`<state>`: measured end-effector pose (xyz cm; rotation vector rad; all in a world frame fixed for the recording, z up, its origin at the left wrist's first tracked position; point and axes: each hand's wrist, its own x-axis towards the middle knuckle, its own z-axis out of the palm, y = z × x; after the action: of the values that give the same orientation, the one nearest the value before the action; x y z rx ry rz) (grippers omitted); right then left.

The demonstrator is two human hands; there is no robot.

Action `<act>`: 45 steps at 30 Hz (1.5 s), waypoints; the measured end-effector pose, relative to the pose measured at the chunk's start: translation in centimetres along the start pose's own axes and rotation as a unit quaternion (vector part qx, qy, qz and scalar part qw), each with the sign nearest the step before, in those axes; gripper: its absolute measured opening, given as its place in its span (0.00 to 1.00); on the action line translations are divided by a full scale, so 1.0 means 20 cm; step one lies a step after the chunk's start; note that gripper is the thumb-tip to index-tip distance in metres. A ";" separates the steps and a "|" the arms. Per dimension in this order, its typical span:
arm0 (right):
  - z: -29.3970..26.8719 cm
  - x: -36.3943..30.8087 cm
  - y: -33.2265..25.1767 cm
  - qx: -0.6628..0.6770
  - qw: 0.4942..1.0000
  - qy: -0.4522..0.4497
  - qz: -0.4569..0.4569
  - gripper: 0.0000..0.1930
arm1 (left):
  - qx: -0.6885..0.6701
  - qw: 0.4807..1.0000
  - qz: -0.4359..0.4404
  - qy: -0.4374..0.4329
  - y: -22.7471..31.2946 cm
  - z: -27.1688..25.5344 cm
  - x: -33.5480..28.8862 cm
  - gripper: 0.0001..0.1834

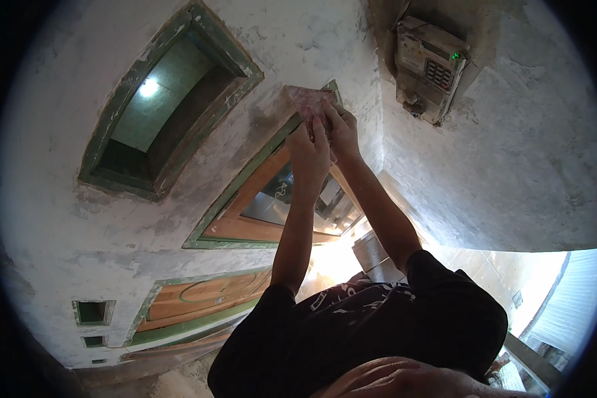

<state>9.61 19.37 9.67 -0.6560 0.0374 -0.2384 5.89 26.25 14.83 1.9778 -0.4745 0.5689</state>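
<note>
Both my arms are raised to the top corner of a green-edged window frame (242, 192). Up there is a thin reddish sheet (304, 97), smeared with white dust, that looks like sandpaper. It lies against the wall (278, 50) and the frame's corner. My left hand (307, 151) is closed on the sheet's lower part, thumb pointing up. Right beside it, my right hand (342, 129) grips the sheet too, with its fingers bent over the right side. Some of the sheet is hidden behind my hands.
An electricity meter with a keypad (436, 69) is fixed to the adjoining wall at upper right. A green-framed opening (94, 159) is in the wall at left. Lower down are an orange-brown wooden panel (199, 297) and small square vents (93, 312). Bright light comes from below.
</note>
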 end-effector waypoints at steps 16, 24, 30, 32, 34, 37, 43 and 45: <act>-0.05 0.07 0.01 -0.036 0.998 -0.040 -0.045 0.11 | -0.037 0.995 -0.084 -0.035 0.02 0.02 0.01 0.15; 0.01 0.02 0.01 -0.086 0.993 -0.007 -0.084 0.12 | 0.000 0.995 0.073 0.071 -0.06 0.03 0.04 0.15; -0.02 0.03 0.00 -0.070 0.995 -0.015 -0.063 0.13 | -0.032 0.999 -0.022 0.025 -0.02 0.01 0.01 0.14; 0.00 0.04 -0.02 -0.138 0.987 -0.008 -0.077 0.14 | -0.024 0.999 0.004 0.044 -0.04 0.01 0.03 0.14; 0.00 0.05 -0.02 -0.102 0.992 -0.009 -0.068 0.14 | 0.013 0.994 0.083 0.062 -0.03 0.02 0.08 0.14; 0.04 0.01 -0.05 -0.054 0.996 0.017 -0.062 0.14 | -0.039 0.995 -0.085 -0.019 0.04 0.01 0.06 0.14; 0.00 0.07 -0.05 -0.085 0.994 0.014 -0.068 0.13 | -0.008 0.994 -0.106 -0.031 0.09 -0.01 0.11 0.13; 0.05 0.11 -0.08 -0.046 0.996 -0.015 -0.079 0.14 | 0.020 0.999 -0.006 0.035 0.01 0.03 0.15 0.13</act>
<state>11.51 18.18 11.46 -0.7553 -0.0317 -0.3804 8.29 25.29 16.45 1.9894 -0.4096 0.6421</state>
